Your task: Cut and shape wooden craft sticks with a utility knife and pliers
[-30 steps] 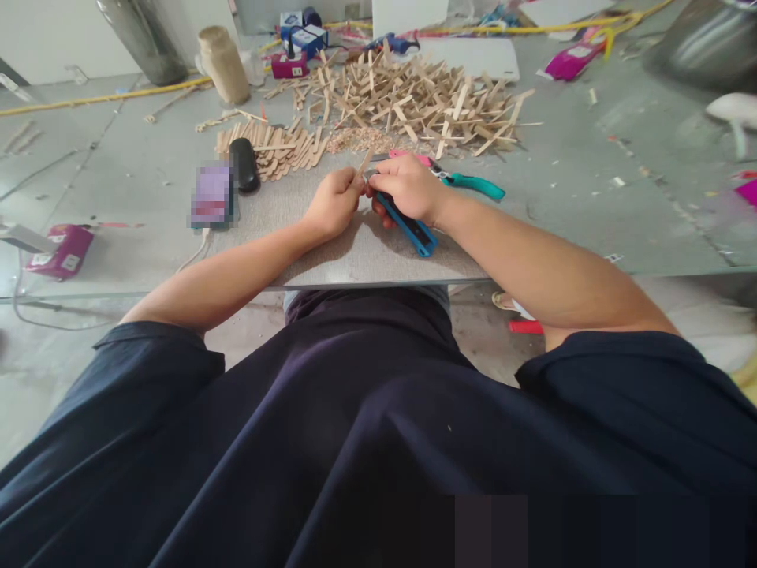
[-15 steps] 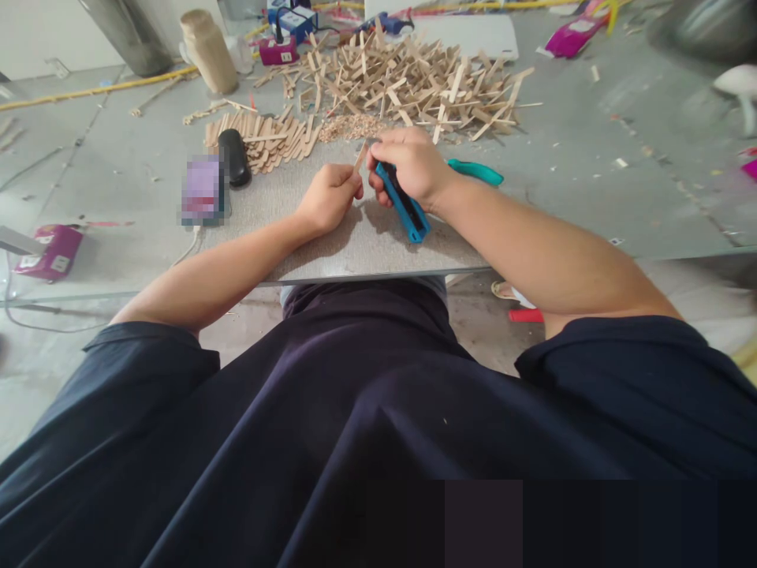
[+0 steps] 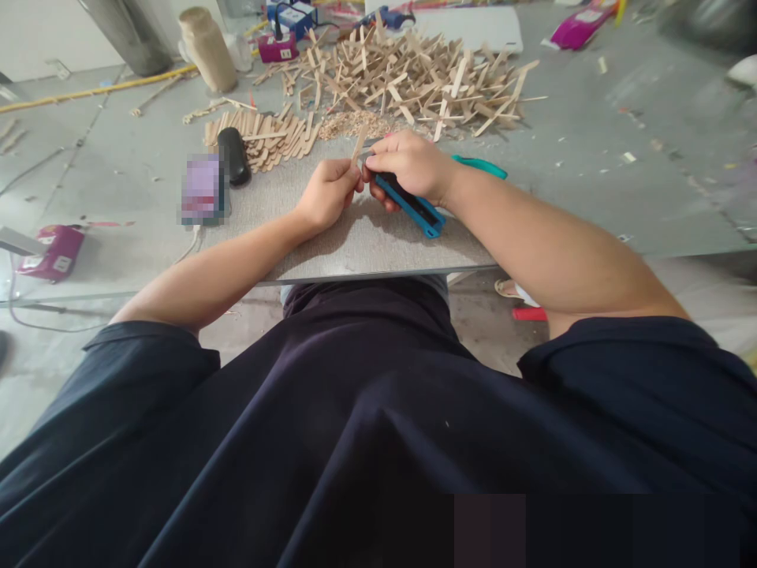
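My left hand point(image 3: 332, 189) is closed on the lower end of a flat wooden craft stick point(image 3: 359, 143), which points up and away from me. Close beside it, my right hand point(image 3: 411, 166) grips a utility knife point(image 3: 414, 207) with a blue and black handle. The knife's blade point(image 3: 371, 142) sticks out near the stick; whether it touches the wood I cannot tell. Beyond both hands lie wood shavings point(image 3: 352, 125). A pile of loose craft sticks point(image 3: 408, 75) spreads behind them, and rows of sticks point(image 3: 277, 140) lie to the left.
Left of my hands are a black oval case point(image 3: 235, 158) and a blurred-out purple item point(image 3: 202, 188) with a cable. A teal handle point(image 3: 482, 166) lies behind my right wrist. A beige jar point(image 3: 206, 49) stands at the back left, and the grey work board point(image 3: 378, 256) ends near my waist.
The knife's handle has swung to the right, and its blade now shows near the stick. The stick stands a little more upright; my left hand has barely shifted.
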{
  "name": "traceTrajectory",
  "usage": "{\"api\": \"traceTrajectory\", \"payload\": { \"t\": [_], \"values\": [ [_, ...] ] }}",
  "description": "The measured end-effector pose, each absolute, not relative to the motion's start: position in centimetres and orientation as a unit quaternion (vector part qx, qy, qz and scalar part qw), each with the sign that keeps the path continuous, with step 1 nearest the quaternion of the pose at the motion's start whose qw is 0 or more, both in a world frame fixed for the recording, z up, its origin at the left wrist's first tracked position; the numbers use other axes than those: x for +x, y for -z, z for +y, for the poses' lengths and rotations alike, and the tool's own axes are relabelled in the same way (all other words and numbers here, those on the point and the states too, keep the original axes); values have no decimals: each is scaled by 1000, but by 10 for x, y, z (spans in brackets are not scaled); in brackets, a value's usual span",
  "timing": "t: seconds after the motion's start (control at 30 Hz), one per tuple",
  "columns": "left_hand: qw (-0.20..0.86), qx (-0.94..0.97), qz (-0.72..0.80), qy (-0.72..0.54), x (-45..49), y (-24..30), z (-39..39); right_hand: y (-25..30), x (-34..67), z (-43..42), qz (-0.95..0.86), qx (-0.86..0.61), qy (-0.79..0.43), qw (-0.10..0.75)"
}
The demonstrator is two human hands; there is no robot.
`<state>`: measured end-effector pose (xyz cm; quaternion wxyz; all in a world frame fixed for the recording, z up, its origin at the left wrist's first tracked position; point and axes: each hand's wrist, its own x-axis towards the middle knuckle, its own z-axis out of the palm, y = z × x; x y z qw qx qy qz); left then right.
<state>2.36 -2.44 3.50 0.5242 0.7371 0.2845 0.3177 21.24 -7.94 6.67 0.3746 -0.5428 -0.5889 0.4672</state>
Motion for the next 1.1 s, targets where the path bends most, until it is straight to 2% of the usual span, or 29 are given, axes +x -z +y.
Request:
{"api": "traceTrajectory", "payload": {
  "t": [0.3,0.57,0.8,1.1],
  "values": [
    [518,745,290,-306,23,-37,-25,-68,210,-81,-575,-535,-481,390],
    [499,753,315,-294,22,-36,-26,-75,217,-81,-534,-547,-452,460],
    [489,754,318,-302,23,-35,-25,-76,205,-91,-568,-559,-457,397],
    [480,763,312,-300,23,-36,-26,-73,203,-90,-578,-570,-435,388]
  ]
}}
